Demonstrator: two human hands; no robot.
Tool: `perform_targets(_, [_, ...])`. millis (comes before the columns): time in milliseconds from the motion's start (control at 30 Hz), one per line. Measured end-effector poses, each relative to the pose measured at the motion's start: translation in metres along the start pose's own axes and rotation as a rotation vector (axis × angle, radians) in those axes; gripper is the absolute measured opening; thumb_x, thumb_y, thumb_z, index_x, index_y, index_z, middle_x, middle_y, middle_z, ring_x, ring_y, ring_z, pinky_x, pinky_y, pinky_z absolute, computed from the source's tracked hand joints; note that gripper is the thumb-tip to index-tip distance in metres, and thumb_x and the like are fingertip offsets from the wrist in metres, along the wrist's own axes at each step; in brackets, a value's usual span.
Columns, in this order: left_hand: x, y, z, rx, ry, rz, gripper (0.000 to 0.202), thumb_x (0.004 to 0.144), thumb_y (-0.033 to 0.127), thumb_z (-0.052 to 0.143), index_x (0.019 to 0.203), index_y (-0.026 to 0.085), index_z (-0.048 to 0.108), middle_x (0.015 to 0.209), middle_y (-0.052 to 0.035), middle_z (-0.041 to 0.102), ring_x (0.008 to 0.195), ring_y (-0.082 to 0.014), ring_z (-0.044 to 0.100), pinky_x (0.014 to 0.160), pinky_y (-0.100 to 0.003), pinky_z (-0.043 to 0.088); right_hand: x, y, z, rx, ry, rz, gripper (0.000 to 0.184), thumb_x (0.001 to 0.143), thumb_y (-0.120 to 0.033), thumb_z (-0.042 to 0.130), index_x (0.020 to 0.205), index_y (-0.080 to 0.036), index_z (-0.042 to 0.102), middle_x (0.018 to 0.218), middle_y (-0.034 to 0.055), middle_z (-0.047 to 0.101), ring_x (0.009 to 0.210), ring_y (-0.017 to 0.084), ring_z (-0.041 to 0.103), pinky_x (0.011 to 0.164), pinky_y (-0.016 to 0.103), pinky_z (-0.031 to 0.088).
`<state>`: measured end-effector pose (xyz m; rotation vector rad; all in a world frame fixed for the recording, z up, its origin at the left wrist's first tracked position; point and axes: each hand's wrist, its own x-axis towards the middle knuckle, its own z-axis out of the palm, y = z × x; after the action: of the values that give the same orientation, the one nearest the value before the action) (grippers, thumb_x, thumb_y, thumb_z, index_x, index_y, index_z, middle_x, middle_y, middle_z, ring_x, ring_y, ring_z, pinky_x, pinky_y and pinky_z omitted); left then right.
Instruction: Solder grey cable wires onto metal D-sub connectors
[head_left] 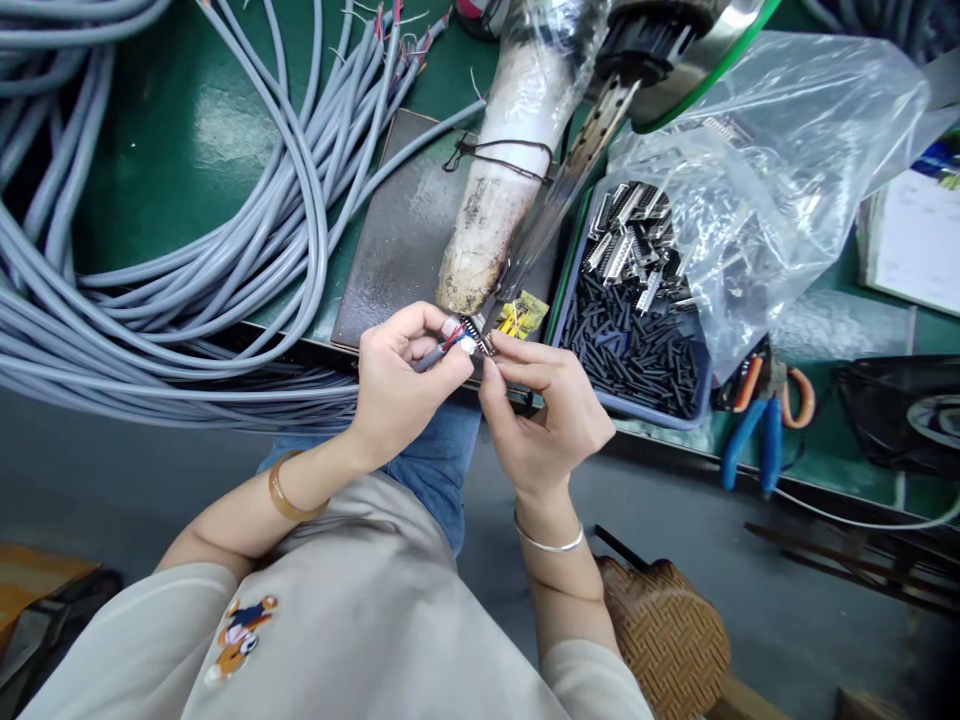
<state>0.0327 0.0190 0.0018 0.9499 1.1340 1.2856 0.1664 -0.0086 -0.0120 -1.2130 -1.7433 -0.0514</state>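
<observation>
My left hand (401, 375) is closed, pinching the end of a grey cable (427, 359) whose thin red, blue and white wires are bared. Between the fingertips of my right hand (544, 405) is a small metal multi-pin connector (486, 343), partly covered by the fingers. Wire ends and connector meet between the two hands; whether they touch cannot be made out. Just above, a white wrapped tube (506, 180) with a dirty tip comes down, a slim metal rod (559, 190) beside it. A yellow scrap (526, 312) lies close behind my right fingertips.
A large bundle of grey cables (247, 250) covers the left side. To the right stands a blue tray (699, 405) of connectors (626, 240) and short black tubes (634, 350), under a clear plastic bag (780, 180). Pliers (765, 420) lie near the edge. A woven stool (664, 640) stands below.
</observation>
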Motion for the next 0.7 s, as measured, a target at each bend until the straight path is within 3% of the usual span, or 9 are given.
perform_targets(233, [0.0, 0.003, 0.001, 0.0, 0.003, -0.007, 0.013, 0.067, 0.014, 0.071, 0.07, 0.017, 0.059, 0.062, 0.0044, 0.059, 0.054, -0.0045, 0.048, 0.05, -0.015, 0.039, 0.003, -0.001, -0.003, -0.032, -0.018, -0.015, 0.017, 0.087, -0.011, 0.075, 0.095, -0.024, 0.067, 0.104, 0.0027, 0.081, 0.088, 0.016, 0.079, 0.079, 0.03, 0.066])
perform_targets(533, [0.002, 0.005, -0.002, 0.013, -0.033, -0.1, 0.014, 0.062, 0.014, 0.071, 0.067, 0.017, 0.058, 0.063, 0.0048, 0.057, 0.055, -0.0042, 0.048, 0.05, -0.015, 0.039, -0.004, 0.0, -0.002, -0.14, -0.031, -0.155, 0.015, 0.088, -0.013, 0.073, 0.089, -0.023, 0.062, 0.104, 0.0058, 0.082, 0.084, 0.015, 0.08, 0.072, 0.023, 0.063])
perform_targets(633, [0.0, 0.002, -0.005, 0.034, -0.051, -0.099, 0.013, 0.063, 0.013, 0.071, 0.067, 0.017, 0.059, 0.064, 0.0041, 0.056, 0.055, -0.0044, 0.046, 0.049, -0.016, 0.036, -0.008, 0.004, -0.005, -0.087, -0.032, -0.105, 0.015, 0.089, -0.012, 0.072, 0.097, -0.022, 0.065, 0.102, 0.0041, 0.083, 0.083, 0.015, 0.08, 0.069, 0.023, 0.062])
perform_targets(700, [-0.002, 0.001, -0.007, 0.047, -0.071, -0.105, 0.013, 0.063, 0.013, 0.072, 0.067, 0.016, 0.06, 0.064, 0.0035, 0.055, 0.054, -0.0044, 0.045, 0.048, -0.016, 0.034, -0.01, 0.008, -0.01, -0.016, 0.046, -0.042, 0.016, 0.091, -0.013, 0.07, 0.104, -0.023, 0.069, 0.088, -0.0006, 0.081, 0.069, 0.014, 0.076, 0.059, 0.024, 0.06])
